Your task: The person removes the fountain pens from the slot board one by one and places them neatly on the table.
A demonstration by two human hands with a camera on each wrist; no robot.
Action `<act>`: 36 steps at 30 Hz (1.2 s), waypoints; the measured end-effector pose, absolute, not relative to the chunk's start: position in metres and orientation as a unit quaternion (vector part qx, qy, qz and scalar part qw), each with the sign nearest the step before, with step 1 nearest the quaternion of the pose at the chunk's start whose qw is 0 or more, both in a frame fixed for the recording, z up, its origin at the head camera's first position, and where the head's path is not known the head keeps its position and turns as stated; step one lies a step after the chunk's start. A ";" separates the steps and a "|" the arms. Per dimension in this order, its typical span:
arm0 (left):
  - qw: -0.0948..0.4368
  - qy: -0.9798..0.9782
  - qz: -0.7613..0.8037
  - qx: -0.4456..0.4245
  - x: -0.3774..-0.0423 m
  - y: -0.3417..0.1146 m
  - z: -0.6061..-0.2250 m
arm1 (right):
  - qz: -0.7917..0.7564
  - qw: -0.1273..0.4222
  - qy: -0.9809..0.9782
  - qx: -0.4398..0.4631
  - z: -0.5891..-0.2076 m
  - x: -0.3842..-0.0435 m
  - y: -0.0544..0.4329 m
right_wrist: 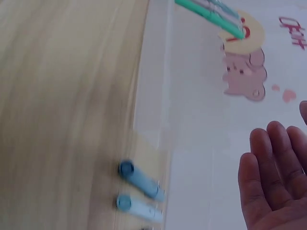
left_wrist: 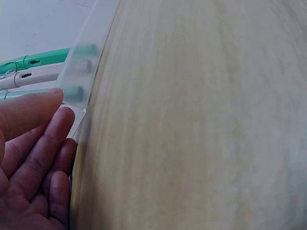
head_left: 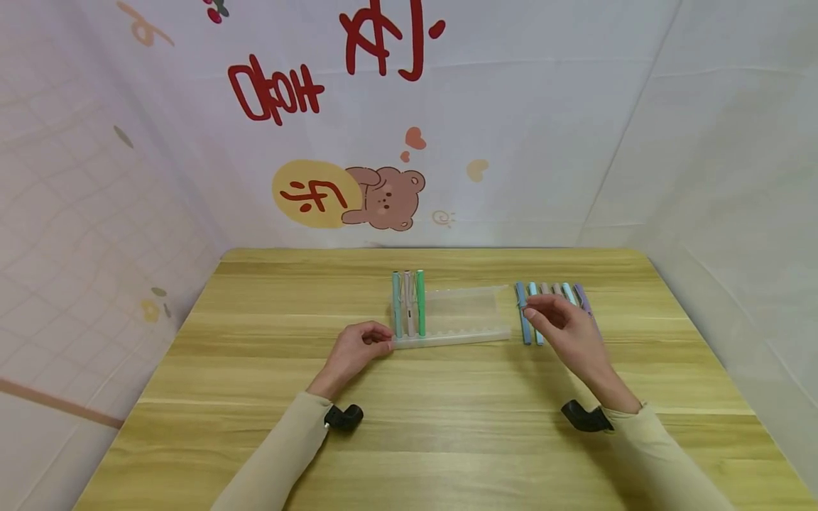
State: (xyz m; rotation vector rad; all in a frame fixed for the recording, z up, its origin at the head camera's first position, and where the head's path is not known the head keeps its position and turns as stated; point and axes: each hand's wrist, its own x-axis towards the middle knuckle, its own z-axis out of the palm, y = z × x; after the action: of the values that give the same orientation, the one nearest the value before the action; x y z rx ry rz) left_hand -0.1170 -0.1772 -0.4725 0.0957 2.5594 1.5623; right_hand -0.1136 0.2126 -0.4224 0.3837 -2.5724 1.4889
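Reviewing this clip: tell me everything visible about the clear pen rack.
The pen rack looks like translucent, colourless plastic, with a flat back panel and a low, notched front ledge. It sits lengthwise across the wooden table. Teal, pale greyish and green pens stand side by side at its left end, their lower ends showing through the ledge; the rest holds none. The left hand appears to touch its left front corner.

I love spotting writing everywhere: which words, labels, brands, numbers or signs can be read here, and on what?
"乐", apparently, turned sideways, on the yellow circle.
Other red characters on the backdrop: sideways, one cut off; not surely readable.
Pens: any lettering too small to read.
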 end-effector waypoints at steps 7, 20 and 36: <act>0.070 0.853 0.517 0.028 -0.117 -0.176 -0.472 | 0.505 0.071 -0.843 0.169 -0.427 -0.115 0.189; 0.072 0.851 0.519 0.024 -0.117 -0.176 -0.471 | 0.496 0.038 -0.844 0.201 -0.435 -0.122 0.155; 0.070 0.855 0.513 0.022 -0.117 -0.175 -0.469 | 0.474 -0.002 -0.853 0.217 -0.441 -0.136 0.121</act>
State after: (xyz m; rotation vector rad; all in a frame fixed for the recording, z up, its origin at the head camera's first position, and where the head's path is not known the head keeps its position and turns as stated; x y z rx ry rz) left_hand -0.1169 -0.1749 -0.4693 0.0657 2.5721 1.5440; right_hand -0.1359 0.1210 -0.4409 0.6827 -2.6837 1.4903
